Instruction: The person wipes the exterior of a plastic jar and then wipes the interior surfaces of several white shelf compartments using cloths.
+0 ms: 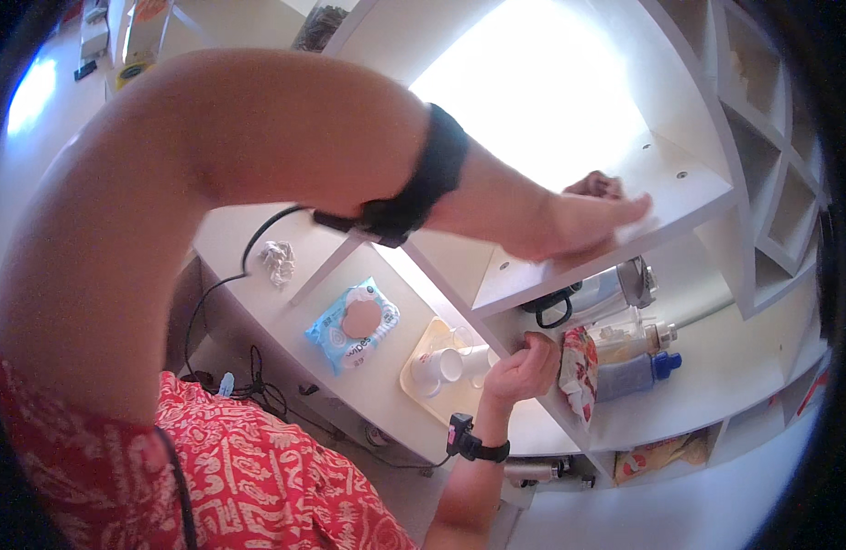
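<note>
My left hand (588,220) reaches across to a white shelf board (698,185), blurred and close to its surface. A pale patch shows under its fingers, but I cannot tell whether it is a wipe or only the board. Lower down, my right hand (526,371) has its fingers curled in, beside the edge of a shelf upright; nothing shows in it. Left of that hand, white cups (438,366) lie on a pale tray (412,392) with a clear glass. A blue pack of wipes (354,324) rests farther left on the same white surface.
Right of my right hand are a red-patterned packet (578,371), a blue-capped bottle (629,377) and a clear jug (598,292) with a black handle. Crumpled tissue (278,262) lies on the left. Black cables (261,392) hang below the counter. A yellow packet (660,455) sits in a lower compartment.
</note>
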Available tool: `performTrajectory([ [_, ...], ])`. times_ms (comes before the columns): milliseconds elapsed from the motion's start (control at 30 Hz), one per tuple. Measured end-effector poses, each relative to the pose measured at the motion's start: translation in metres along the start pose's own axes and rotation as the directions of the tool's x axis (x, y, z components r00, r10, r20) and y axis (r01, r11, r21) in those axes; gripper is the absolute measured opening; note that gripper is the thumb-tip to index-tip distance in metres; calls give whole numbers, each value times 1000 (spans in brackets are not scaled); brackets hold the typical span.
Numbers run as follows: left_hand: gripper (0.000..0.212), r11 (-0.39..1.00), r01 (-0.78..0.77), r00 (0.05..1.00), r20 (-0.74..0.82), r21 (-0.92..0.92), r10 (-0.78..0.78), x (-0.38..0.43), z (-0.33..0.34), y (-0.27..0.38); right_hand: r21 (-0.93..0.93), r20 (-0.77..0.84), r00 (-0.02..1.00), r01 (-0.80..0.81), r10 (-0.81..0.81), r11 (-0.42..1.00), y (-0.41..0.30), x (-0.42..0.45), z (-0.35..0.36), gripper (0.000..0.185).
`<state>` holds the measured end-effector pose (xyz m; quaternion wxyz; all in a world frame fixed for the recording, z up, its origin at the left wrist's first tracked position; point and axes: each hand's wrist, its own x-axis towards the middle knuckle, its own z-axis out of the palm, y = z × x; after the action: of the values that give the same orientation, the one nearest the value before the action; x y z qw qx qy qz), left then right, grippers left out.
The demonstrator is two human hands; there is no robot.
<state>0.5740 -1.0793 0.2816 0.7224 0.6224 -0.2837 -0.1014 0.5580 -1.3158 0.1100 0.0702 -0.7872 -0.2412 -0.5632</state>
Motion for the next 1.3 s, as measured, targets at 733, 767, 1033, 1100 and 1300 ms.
performTrajectory([
  [733,82,773,-356,884,-78,525,460,-60,58,-71,-97,-75,995,54,-62,994,-2,14,-16,19],
  [767,84,830,-289,916,-114,477,385,-72,49,-81,-34,-74,996,51,-53,998,-7,12,-3,20],
  [1033,94,973,133,981,-168,187,-101,-33,19,-82,-34,-32,999,-9,8,999,2,2,-3,33],
  [1100,93,975,217,971,-93,-44,-220,-4,-11,-79,-29,-38,999,-12,11,999,1,4,1,33],
  [1300,91,932,20,974,-216,363,63,-25,21,-105,-59,-65,998,-1,-3,998,6,-1,1,35],
])
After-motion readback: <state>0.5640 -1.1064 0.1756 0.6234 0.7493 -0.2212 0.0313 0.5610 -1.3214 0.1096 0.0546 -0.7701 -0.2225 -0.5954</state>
